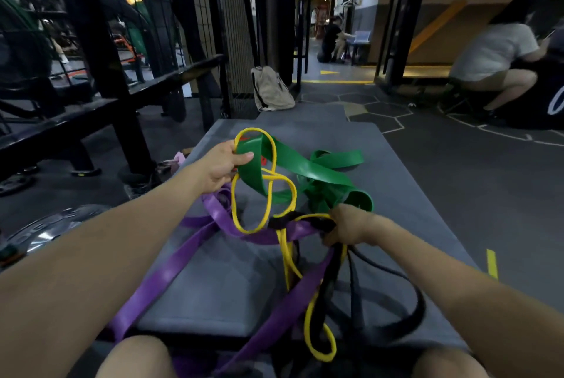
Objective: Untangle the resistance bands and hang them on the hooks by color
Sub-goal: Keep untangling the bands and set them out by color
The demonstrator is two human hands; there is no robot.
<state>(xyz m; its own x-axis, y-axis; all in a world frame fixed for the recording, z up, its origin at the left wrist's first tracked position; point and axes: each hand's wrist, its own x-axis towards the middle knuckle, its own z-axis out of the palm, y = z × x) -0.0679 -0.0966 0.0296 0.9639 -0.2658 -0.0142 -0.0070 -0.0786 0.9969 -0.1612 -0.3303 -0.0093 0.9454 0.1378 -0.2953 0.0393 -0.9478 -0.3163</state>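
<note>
A: What are the 2 hands doing?

B: The left hand (220, 167) has its fingers and thumb closed round a fold of the wide green band (305, 168), and the thin yellow band (268, 182) loops past the same fingers. The right hand (346, 225) is curled round a bunch where the black band (393, 301), the purple band (213, 243) and the yellow one cross.

A: So how far along is it?

B: Early, I'd say. All 4 colours are in 1 knot, lying on the grey mat (213, 292) in front of the person's knees. The yellow one twists in a figure of 8 round the green, and the purple and black run under both toward the lap. None looks free, and I see no hooks in view, so every band is left to separate and hang.

A: And the surroundings?

B: A dim gym. The mat sits on a dark floor (457, 182) with hexagon lines. There is a black bench (100, 109) and frame to the left, a beige bag (271, 90) against the mesh wall ahead, a person in a white shirt (491, 54) crouching at the right, and a lit corridor beyond.
</note>
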